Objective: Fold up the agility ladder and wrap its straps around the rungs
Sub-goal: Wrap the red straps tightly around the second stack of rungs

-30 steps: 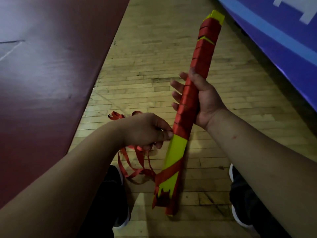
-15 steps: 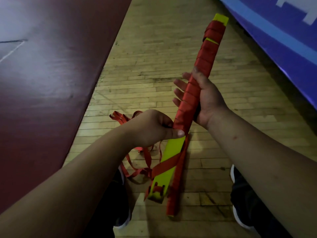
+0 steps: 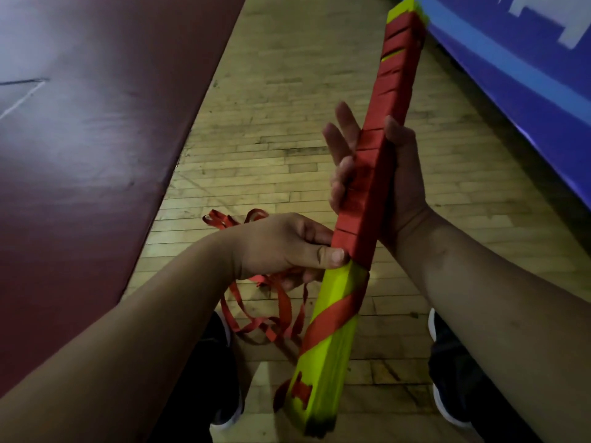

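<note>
1. The rungs (image 3: 332,346), stacked into one yellow bundle, were held above the floor (image 3: 271,107). The bundle slanted from near centre to far right, its far tip against the blue panel (image 3: 511,59).
2. The strap (image 3: 393,91) was wound in close red turns over the far part of the bundle. One slack diagonal turn crossed the bare near part, and the tail lay in loose loops at left, under and behind the left hand (image 3: 281,244).
3. The right hand (image 3: 403,187) was wrapped about the middle of the bundle, with the thumb on its right face and the fingers passed behind, their tips half straightened at left. This grip was judged to steady the bundle against the pull of winding.
4. The left hand was closed on the strap, with the thumb tip pressed at the nearest tight turn, probably so that the coil could not slacken.
5. Winding was judged mostly done; the near part was not yet covered.
6. A red mat (image 3: 96,123) was seen at left and shoes (image 3: 447,394) below.
</note>
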Action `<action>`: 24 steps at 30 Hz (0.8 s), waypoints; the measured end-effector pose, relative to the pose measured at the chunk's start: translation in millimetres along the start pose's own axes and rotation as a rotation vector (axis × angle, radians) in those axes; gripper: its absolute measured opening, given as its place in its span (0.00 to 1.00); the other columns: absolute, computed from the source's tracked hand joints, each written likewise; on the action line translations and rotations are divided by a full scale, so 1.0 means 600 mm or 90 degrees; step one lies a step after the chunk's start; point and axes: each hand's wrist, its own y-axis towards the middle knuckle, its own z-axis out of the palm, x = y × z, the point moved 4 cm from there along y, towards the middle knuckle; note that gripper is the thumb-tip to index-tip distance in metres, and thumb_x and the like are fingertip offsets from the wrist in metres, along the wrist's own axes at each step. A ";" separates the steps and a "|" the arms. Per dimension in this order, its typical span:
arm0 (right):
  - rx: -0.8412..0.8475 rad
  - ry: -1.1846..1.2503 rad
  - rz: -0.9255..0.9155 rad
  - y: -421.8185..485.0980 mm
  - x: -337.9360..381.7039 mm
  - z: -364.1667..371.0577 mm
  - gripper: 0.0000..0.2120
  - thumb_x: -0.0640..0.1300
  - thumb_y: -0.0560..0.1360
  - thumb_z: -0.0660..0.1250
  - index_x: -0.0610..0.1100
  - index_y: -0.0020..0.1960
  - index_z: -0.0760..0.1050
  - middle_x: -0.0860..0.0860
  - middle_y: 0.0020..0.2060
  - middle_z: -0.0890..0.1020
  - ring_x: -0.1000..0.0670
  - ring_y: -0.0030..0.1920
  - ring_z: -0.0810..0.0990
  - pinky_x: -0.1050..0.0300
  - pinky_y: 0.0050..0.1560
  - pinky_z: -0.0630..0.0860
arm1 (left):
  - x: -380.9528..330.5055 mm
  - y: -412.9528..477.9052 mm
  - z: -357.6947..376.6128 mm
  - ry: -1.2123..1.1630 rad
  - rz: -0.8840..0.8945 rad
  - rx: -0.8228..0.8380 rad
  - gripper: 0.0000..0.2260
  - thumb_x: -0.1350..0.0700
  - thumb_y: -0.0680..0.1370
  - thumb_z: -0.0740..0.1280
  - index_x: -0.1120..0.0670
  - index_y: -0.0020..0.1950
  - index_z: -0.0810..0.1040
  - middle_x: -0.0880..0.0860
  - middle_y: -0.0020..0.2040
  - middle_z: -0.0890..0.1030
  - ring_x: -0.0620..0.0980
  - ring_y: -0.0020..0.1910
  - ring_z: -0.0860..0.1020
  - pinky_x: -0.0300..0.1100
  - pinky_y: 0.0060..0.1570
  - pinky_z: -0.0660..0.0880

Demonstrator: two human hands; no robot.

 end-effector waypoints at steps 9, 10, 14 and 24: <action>-0.233 -0.206 -0.020 -0.003 0.001 -0.024 0.22 0.58 0.83 0.62 0.52 0.74 0.76 0.49 0.63 0.86 0.55 0.43 0.84 0.57 0.42 0.81 | 0.021 0.000 -0.014 0.169 -0.107 -0.072 0.17 0.34 0.80 0.70 0.45 0.42 0.84 0.53 0.36 0.84 0.53 0.33 0.83 0.45 0.35 0.78; -0.251 -0.209 -0.019 -0.003 0.000 -0.025 0.23 0.58 0.83 0.63 0.51 0.74 0.76 0.49 0.63 0.86 0.55 0.42 0.84 0.57 0.42 0.81 | 0.023 0.000 -0.015 0.186 -0.120 -0.076 0.19 0.34 0.79 0.69 0.47 0.41 0.84 0.54 0.37 0.85 0.54 0.33 0.83 0.44 0.35 0.78; -0.306 -0.195 -0.005 0.000 -0.002 -0.026 0.21 0.57 0.83 0.65 0.50 0.72 0.77 0.49 0.60 0.87 0.55 0.41 0.84 0.58 0.39 0.80 | 0.029 -0.002 -0.023 0.252 -0.148 -0.088 0.27 0.28 0.79 0.64 0.52 0.43 0.83 0.54 0.39 0.87 0.49 0.35 0.84 0.39 0.37 0.77; -0.452 -0.311 0.046 0.003 0.005 -0.050 0.18 0.54 0.80 0.71 0.50 0.68 0.78 0.48 0.54 0.89 0.55 0.35 0.80 0.59 0.37 0.78 | 0.043 -0.012 -0.033 0.365 -0.291 -0.059 0.44 0.13 0.66 0.55 0.53 0.38 0.85 0.50 0.38 0.88 0.50 0.41 0.87 0.53 0.60 0.81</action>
